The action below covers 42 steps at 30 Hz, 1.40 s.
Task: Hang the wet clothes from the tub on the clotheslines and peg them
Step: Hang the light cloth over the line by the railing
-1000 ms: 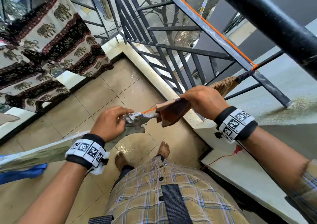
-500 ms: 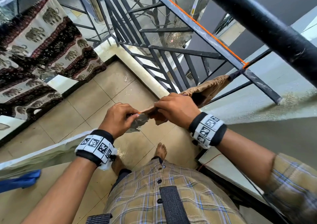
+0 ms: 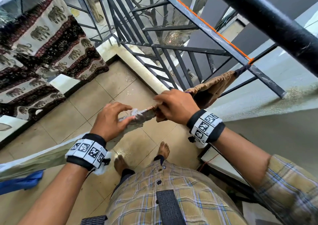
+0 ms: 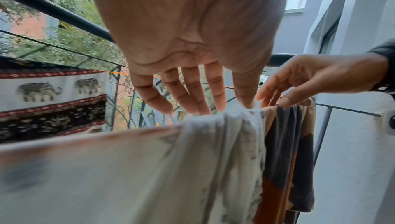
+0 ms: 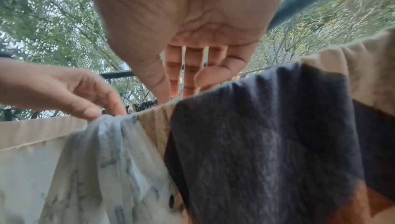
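Railing bars of dark metal [image 3: 173,50] fence the balcony just beyond the orange clothesline [image 3: 204,20]. The left hand [image 3: 111,119], fingers loosely spread, touches the bunched pale printed cloth [image 4: 149,168] on the line; the right hand [image 3: 175,106] pinches the brown-and-grey garment [image 5: 267,134] beside it. An elephant-patterned cloth [image 3: 44,52] hangs at the far left.

Pale printed cloth [image 4: 149,168] draped over the line, its top edge bunched into folds, hanging straight down. Right up against it, touching, a brown-and-dark-grey garment [image 5: 267,143] hangs over the same line, gathered at the top. Farther off, an elephant-print cloth [image 3: 51,49] hangs spread on an orange clothesline [image 3: 206,25].
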Each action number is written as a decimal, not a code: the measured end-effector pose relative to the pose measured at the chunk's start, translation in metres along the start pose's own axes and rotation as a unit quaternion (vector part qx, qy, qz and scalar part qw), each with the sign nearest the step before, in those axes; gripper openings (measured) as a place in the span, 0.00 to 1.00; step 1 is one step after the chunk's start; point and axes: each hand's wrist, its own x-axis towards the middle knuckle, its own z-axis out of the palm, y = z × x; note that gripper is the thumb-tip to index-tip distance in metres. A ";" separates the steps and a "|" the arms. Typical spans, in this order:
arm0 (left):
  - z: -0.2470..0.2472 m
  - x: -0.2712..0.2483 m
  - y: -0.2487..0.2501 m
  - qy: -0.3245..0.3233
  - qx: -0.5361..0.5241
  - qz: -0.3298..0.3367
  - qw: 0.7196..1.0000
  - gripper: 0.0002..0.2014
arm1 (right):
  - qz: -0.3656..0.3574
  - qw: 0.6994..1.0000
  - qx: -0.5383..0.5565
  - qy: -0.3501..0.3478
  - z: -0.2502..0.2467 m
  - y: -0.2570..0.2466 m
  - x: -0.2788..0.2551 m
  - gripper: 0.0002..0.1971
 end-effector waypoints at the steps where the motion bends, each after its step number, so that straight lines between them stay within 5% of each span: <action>1: -0.005 -0.009 -0.010 0.005 0.007 -0.011 1.000 0.16 | -0.008 1.000 0.007 0.020 0.001 -0.003 -0.002 0.15; 8: -0.042 -0.096 -0.089 0.043 0.030 -0.126 0.991 0.12 | -0.081 0.997 -0.002 0.007 0.024 -0.060 0.008 0.14; 17: -0.066 -0.194 -0.207 0.065 0.086 -0.250 0.962 0.15 | 0.003 0.999 -0.019 -0.047 0.018 -0.073 0.030 0.07; 21: -0.075 -0.220 -0.240 0.086 0.088 -0.263 0.957 0.13 | 0.111 0.992 -0.035 -0.054 0.003 -0.070 0.030 0.05; 27: -0.085 -0.246 -0.279 0.103 0.092 -0.236 0.962 0.13 | 0.097 0.991 -0.088 -0.034 0.008 -0.101 0.040 0.09; 30: -0.092 -0.255 -0.290 0.106 0.103 -0.245 0.958 0.15 | 0.065 0.987 -0.107 -0.099 0.019 -0.115 0.049 0.15; 35: -0.105 -0.261 -0.305 0.112 0.089 -0.215 0.966 0.13 | 0.120 0.965 -0.142 -0.185 0.020 -0.118 0.057 0.09; 42: -0.137 -0.270 -0.333 0.096 -0.019 -0.213 0.972 0.09 | 0.121 0.978 -0.115 -0.126 0.006 -0.126 0.051 0.06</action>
